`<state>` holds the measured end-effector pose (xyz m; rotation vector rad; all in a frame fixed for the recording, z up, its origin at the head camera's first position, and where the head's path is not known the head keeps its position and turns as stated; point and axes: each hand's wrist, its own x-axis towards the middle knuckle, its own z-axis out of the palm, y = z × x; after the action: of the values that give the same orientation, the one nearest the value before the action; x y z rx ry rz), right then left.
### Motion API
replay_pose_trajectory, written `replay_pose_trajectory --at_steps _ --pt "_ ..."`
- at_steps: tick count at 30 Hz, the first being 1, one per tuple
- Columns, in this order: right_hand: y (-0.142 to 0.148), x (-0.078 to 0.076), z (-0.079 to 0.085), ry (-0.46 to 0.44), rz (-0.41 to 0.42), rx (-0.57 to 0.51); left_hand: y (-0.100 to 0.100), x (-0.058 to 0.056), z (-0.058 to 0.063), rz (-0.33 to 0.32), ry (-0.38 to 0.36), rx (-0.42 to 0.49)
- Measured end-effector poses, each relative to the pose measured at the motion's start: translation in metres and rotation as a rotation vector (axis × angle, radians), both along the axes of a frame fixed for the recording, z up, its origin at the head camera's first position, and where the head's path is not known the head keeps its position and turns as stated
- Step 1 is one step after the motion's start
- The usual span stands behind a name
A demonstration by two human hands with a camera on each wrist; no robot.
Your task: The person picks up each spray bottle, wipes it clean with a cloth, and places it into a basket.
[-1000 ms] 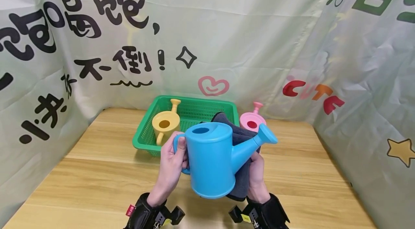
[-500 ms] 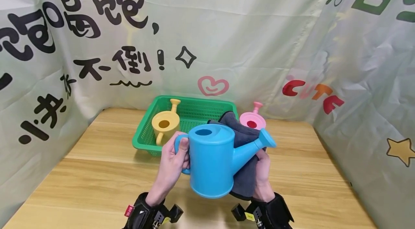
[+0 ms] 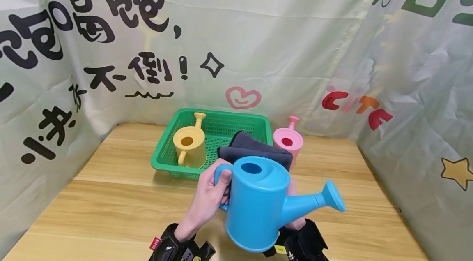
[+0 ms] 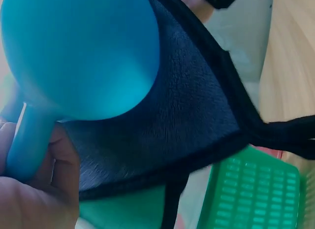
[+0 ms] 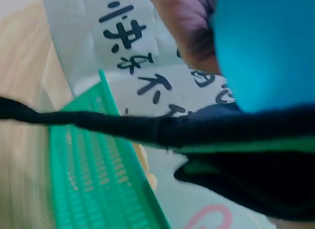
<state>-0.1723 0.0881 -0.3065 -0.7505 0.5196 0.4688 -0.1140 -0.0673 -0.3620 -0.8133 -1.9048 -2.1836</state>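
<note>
My left hand (image 3: 208,195) grips the handle of a blue watering can (image 3: 255,207) held above the table. Its spout points right, almost level, and its round bottom fills the upper left of the left wrist view. A dark grey cloth (image 3: 255,152) with black edging rises behind the can. My right hand (image 3: 292,187) holds this cloth against the can's far side; the can hides most of that hand and its fingers. In the left wrist view the cloth (image 4: 197,101) spreads beside the can, with a loop at its corner.
A green basket (image 3: 162,154) stands behind the hands, holding a yellow watering can (image 3: 197,152). Right of it, a pink watering can (image 3: 295,142) stands on the wooden table (image 3: 111,199). A printed fabric backdrop (image 3: 295,47) surrounds the table's back and sides.
The blue watering can has moved right and lower with my left hand, and its spout has tipped down. The cloth has shifted left behind it, and my right hand is now mostly hidden.
</note>
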Motion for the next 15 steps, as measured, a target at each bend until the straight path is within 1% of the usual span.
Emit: replay_pose_trajectory --at_steps 1,2,3,4,6,7,8,9,10,11,12,13,14,15 --pt "-0.011 -0.009 0.016 -0.040 0.037 -0.127 0.001 0.001 0.000 0.001 0.003 -0.001" --pt "-0.022 -0.018 0.029 -0.115 0.093 -0.205 0.002 0.001 0.000 0.003 0.007 -0.002" --pt "-0.022 -0.020 0.030 -0.074 -0.049 -0.068 0.002 0.002 0.000 0.006 -0.001 -0.002" --pt "-0.021 -0.022 0.031 -0.029 -0.115 0.014 0.003 0.002 0.000 0.010 0.004 -0.001" --pt "-0.021 -0.023 0.031 0.011 -0.157 0.073 0.002 0.003 0.001 0.018 0.000 0.001" --pt "-0.021 -0.022 0.032 0.033 -0.165 0.093 0.002 0.003 0.001 0.020 -0.002 0.002" --pt "-0.021 -0.021 0.032 0.039 -0.156 0.091 0.002 0.003 0.001 0.021 -0.006 0.004" --pt "-0.021 -0.021 0.033 0.079 -0.188 0.174 0.002 0.003 0.002 0.023 -0.015 0.005" --pt "-0.020 -0.021 0.034 0.130 -0.240 0.303 0.002 0.003 0.002 0.024 -0.015 0.007" --pt "-0.020 -0.020 0.035 0.165 -0.266 0.363 0.001 0.003 0.002 0.024 -0.019 0.009" --pt "-0.019 -0.020 0.037 0.233 -0.343 0.499 0.001 0.003 0.002 0.025 -0.022 0.010" --pt "-0.018 -0.020 0.038 0.271 -0.383 0.559 0.001 0.003 0.003 0.026 -0.026 0.011" --pt "-0.017 -0.020 0.039 0.331 -0.460 0.678 0.001 0.003 0.003 0.027 -0.025 0.009" --pt "-0.016 -0.019 0.040 0.426 -0.572 0.843 0.000 0.003 0.003 0.028 -0.024 0.007"
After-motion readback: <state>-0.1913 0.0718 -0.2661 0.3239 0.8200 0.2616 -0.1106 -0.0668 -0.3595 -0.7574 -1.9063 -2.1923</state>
